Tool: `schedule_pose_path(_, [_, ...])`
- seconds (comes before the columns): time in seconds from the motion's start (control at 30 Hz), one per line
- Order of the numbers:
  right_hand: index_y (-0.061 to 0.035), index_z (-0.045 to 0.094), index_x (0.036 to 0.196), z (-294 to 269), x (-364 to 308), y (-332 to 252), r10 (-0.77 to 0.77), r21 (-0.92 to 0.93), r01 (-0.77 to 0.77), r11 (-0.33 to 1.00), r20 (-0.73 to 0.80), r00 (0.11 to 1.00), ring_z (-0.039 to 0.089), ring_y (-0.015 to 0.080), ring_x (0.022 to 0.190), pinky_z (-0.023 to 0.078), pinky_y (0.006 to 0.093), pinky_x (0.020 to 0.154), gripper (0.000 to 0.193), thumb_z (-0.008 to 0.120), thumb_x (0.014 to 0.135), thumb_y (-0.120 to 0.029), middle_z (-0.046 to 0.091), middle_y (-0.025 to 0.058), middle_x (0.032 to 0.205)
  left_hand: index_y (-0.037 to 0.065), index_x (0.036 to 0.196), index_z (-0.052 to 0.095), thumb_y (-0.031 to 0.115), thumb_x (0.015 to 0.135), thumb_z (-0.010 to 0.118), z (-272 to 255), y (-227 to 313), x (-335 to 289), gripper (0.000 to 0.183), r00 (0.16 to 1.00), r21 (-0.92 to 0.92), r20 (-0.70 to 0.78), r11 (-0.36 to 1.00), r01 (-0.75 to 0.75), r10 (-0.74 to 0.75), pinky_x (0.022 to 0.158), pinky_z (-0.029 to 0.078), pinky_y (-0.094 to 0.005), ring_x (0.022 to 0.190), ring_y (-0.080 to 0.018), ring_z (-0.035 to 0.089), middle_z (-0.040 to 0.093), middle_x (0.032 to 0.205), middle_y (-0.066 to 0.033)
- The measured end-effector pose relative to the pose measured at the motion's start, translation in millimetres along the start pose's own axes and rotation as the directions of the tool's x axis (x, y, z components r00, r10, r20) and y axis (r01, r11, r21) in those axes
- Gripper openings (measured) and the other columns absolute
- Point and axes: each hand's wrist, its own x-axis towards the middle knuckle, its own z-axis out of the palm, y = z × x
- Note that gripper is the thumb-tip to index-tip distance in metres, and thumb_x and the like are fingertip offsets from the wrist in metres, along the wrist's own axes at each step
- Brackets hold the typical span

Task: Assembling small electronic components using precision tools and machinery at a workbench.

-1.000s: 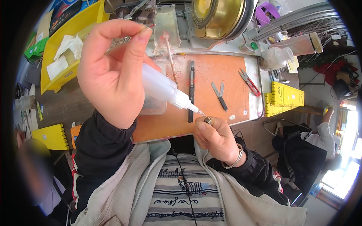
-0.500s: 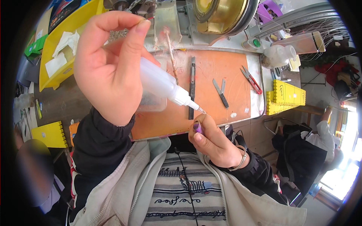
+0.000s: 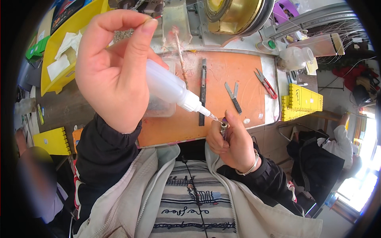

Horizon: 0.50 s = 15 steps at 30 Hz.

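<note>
My left hand (image 3: 115, 75) is raised over the left of the orange work mat (image 3: 170, 137). Its curled lower fingers hold a translucent white squeeze bottle (image 3: 164, 85), tilted with the narrow nozzle pointing down and right. Thumb and index finger of that hand pinch a tiny red-tipped piece (image 3: 159, 17), too small to name. Closed around a small metallic cylinder (image 3: 224, 127) is my right hand (image 3: 236, 146), with a bit of purple showing by its thumb. The nozzle tip is right by the cylinder's upper end; whether they touch I cannot tell.
On the mat lie a black craft knife (image 3: 203, 91), a small open-bladed tool (image 3: 233, 98) and red-handled snips (image 3: 266, 84). A yellow bin (image 3: 49, 75) with tissues stands left, a gold spool (image 3: 234, 18) at the back. Two people sit nearby, left and right.
My right hand has turned and shifted slightly right, its thumb now raised. The metallic cylinder now shows where mostly purple showed before. My left hand and the bottle have barely moved.
</note>
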Motion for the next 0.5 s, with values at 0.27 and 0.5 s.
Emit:
schedule_pose_path(0.27, [-0.0078,0.039,0.059,6.7,6.8,-1.8,0.006,0.089,-0.008,0.996,0.025,1.0,0.025,0.0097,0.046,0.022,0.0259,0.046,0.051,0.033,0.101,-0.035,0.03,-0.0024,0.05,-0.004,0.106,0.056,0.0,0.095,0.059,2.6,0.1,-0.2,0.012,1.0,0.015,0.0,1.0,-0.011,0.011,0.052,0.047,-0.0239,0.054,-0.0153,0.062,0.061,0.093,-0.0105])
schedule_pose_path(0.5, [-0.0085,0.038,0.058,8.9,7.5,-2.4,0.023,0.104,-0.025,0.994,0.022,0.999,0.025,0.01,0.046,0.023,0.026,0.046,0.05,0.032,0.101,-0.034,0.029,-0.0021,0.049,-0.005,0.105,0.056,0.0,0.095,0.058,0.2,-0.7,0.3,0.011,1.0,0.017,0.013,1.0,-0.018,0.018,0.052,0.046,-0.0232,0.054,-0.0153,0.062,0.061,0.094,-0.0107])
